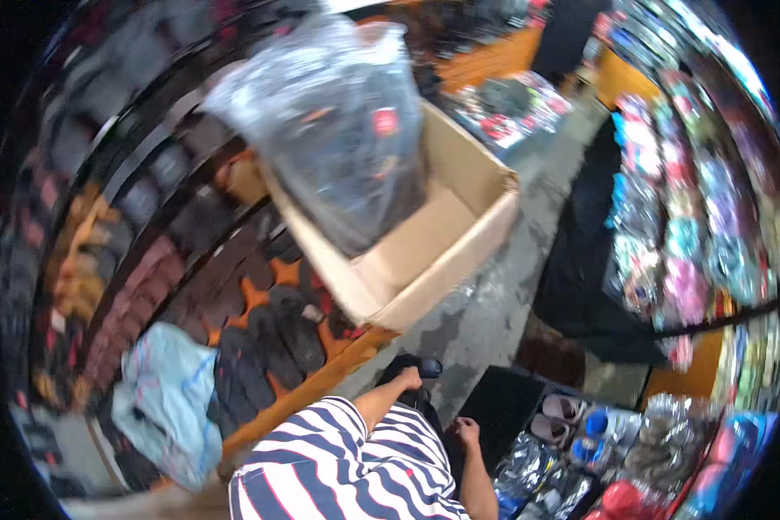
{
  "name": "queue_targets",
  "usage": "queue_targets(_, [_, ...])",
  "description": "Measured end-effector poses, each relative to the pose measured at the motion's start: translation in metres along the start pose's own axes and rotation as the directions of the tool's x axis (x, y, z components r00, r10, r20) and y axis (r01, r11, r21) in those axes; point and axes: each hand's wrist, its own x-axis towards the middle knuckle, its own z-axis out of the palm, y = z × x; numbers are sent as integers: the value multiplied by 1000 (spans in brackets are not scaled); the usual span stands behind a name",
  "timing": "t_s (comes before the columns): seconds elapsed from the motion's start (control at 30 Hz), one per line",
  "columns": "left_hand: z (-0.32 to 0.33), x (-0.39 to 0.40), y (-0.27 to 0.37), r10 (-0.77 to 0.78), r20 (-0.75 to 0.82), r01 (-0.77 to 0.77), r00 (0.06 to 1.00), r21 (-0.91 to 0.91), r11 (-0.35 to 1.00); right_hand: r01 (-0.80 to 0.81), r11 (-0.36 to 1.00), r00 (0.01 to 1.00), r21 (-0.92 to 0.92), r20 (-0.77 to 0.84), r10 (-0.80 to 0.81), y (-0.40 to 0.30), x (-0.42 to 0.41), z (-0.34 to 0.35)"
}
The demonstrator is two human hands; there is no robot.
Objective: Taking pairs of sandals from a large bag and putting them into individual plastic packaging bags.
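My left hand [408,378] is in front of my striped shirt, its fingers curled and nothing visible in them. To the right, my right hand [466,429] hangs beside a black panel [502,395], also curled with nothing visible in it. Ahead of both hands is an open cardboard box [452,283]. A large clear plastic bag [357,149] of dark contents stands tilted in its far left part and rises well above the rim. Neither hand touches the box. Just beyond my left hand shows a foot in a dark sandal [431,368].
Shelves of dark footwear [270,338] curve along the left, with an orange wooden edge [312,380]. A pale blue sack [166,403] lies there. On the right are wrapped goods [686,234] and packed slippers [556,419]. Grey floor [494,273] runs between.
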Motion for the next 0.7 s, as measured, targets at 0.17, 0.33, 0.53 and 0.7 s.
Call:
queue_targets(0.17, [-5, -46, -52, -76, -100, -24, 992, -744, 668, -9, 919, 998, -393, 53, 32, -45, 35, -75])
queue_targets(0.33, [60, -118, -146, -285, -402, 13, 870, -559, 829, -20, 961, 975, -276, 207, 80, -56, 25, -24])
queue_targets(0.53, [167, -208, -241, -495, -355, 174, 793, -647, 743, 429, 771, 630, -470, 768, 118, 13, 11, 82])
queue_targets(0.7, [196, -283, -301, -595, -259, 131, 761, -837, 531, 621, 477, 602, -622, 768, 217, 88, 3, 145])
